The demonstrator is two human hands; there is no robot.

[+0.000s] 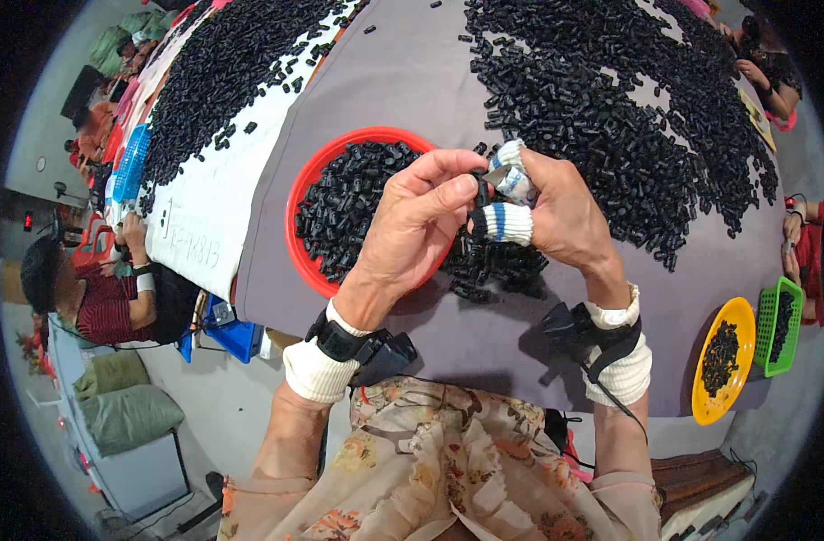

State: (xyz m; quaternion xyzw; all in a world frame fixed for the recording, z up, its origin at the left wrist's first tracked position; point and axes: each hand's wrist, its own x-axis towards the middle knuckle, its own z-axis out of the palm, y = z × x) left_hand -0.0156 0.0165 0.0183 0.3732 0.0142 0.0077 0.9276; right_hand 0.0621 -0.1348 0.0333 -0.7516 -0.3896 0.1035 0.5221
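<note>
My left hand (389, 234) is closed in a pinch on a small black cylindrical part (481, 191) in front of me. Close against it, my right hand (567, 212) is curled round a small metal blade (496, 175), its handle end mostly hidden by the fingers. White finger sleeves with blue stripes (506, 222) cover the right thumb and a finger. Under my left hand stands a red basin (296, 239) full of similar black parts. A small heap of these parts (484, 269) lies on the table below my hands.
A large spread of black parts (592, 135) covers the table (412, 54) ahead and right. Another pile (222, 72) lies on a white sheet at left. A yellow plate (700, 397) and green basket (765, 352) stand at right. Other people work around the tables.
</note>
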